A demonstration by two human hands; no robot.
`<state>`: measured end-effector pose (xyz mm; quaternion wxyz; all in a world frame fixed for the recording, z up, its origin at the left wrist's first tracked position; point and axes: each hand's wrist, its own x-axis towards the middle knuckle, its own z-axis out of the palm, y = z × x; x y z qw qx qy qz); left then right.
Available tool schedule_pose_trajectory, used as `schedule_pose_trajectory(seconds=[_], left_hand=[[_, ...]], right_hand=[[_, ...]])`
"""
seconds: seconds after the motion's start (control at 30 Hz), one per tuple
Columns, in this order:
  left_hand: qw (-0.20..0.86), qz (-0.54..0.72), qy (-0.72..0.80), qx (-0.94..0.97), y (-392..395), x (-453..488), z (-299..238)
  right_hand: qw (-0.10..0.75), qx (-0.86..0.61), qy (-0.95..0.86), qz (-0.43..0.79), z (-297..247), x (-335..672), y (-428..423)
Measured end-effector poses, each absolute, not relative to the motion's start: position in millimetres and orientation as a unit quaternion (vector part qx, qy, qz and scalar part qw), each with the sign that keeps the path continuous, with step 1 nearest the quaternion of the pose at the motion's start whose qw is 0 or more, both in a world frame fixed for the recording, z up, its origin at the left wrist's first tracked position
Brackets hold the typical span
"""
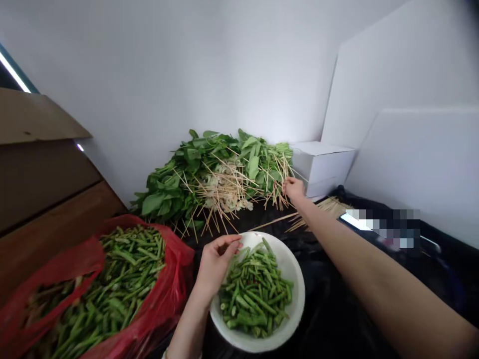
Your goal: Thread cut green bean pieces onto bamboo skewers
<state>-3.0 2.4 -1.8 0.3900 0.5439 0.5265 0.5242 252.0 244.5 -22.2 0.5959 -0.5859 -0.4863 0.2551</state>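
Observation:
My left hand [216, 263] hangs over the rim of a white enamel bowl [295, 294], its fingers curled; the bowl is heaped with cut green beans [254, 299]. Whether the hand holds anything is hidden by the fingers. My right hand [294, 190] reaches far forward to the right edge of a pile of leafy greens on bamboo skewers [220, 174], its fingers curled against the protruding skewer ends. A red plastic bag [179, 279] full of cut green beans [123, 284] lies left of the bowl.
A black plastic sheet [329, 279] covers the surface. Loose bamboo skewers [322, 212] lie beyond my right forearm, near a phone [355, 222] partly covered by a pixelated patch. A white box [320, 167] and white boards stand right; wooden and cardboard panels stand left.

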Motion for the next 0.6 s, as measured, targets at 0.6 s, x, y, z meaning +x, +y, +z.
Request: schedule_pose_trajectory(seconds=[0.6], left_hand=[[0.394, 0.525, 0.536, 0.531, 4.1, -5.6, -1.5]], right_hand=[[0.368, -0.478, -0.789, 0.121, -56.7, 260.8, 172.4]])
